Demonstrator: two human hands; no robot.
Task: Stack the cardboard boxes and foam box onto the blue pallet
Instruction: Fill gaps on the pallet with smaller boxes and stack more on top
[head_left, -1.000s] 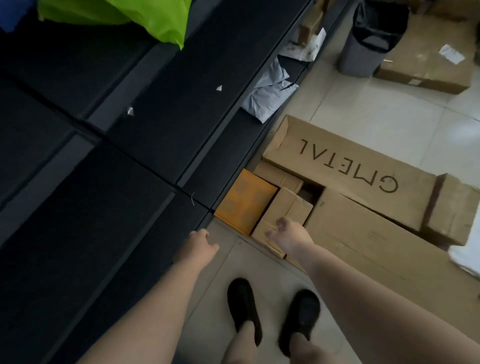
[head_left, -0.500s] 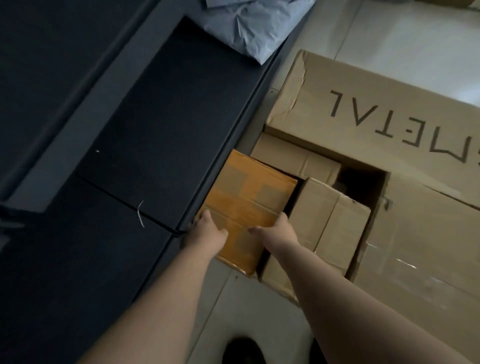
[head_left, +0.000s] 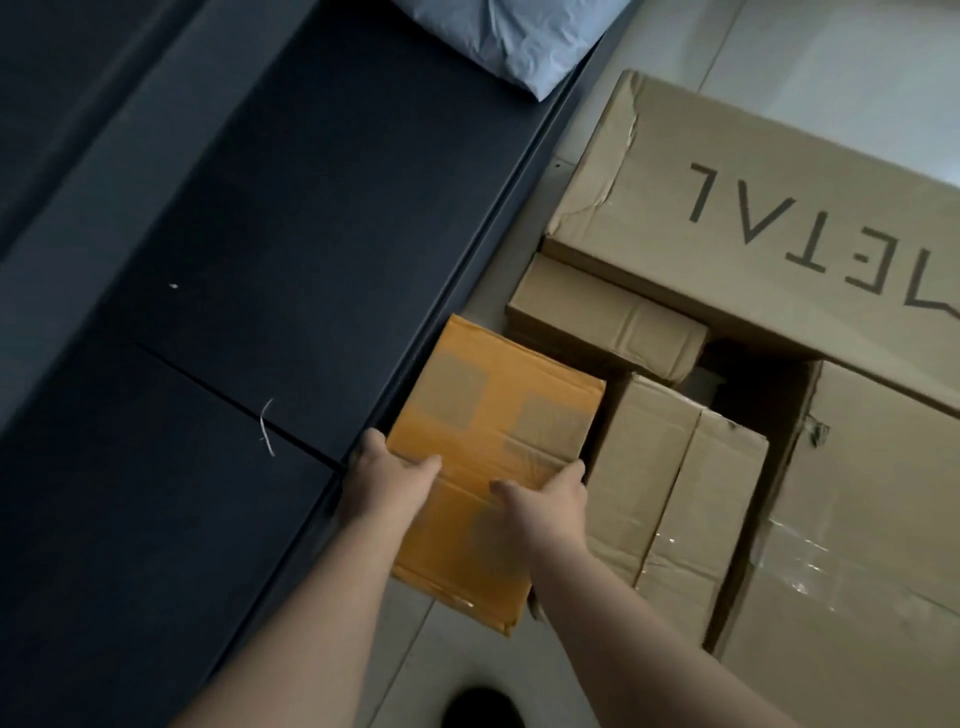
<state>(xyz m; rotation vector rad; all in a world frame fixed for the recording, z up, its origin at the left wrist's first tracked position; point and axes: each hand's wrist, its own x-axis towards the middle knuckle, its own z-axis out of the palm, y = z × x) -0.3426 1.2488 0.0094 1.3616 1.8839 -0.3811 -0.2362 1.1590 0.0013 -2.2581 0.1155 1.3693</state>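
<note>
Step in hand: lifting the orange box (head_left: 493, 441) clear of the floor stack.

Position. The orange box sits on the floor (head_left: 457, 670), wedged between the dark shelf (head_left: 260, 260) on its left and a tan box (head_left: 670, 499) on its right. A small flat box (head_left: 602, 319) lies just behind it, and the large printed carton (head_left: 779, 197) lies beyond that. The blue pallet and the foam box are not in view.

Hands. The left hand (head_left: 387, 483) grips the left edge of the orange box, thumb lying on the top face. The right hand (head_left: 545, 501) grips the right edge, fingers dropping into the gap beside the tan box. The hands are apart, one on each side, both pressed against the box. Whether the box has left the floor cannot be told.

Procedure.
1. Seat the fingers under the lower edges, not only on the side walls; the taped top flaps likely give no firm hold.
2. Lift straight up. The clearance to the shelf edge and to the tan box looks tight, so tilting risks a jam or scraped knuckles.
3. Keep the box level, since its contents and weight are unknown.
4. Clear the neighbouring boxes before turning toward the pallet.

Caution: a foot (head_left: 480, 706) stands directly below the near edge of the box.
</note>
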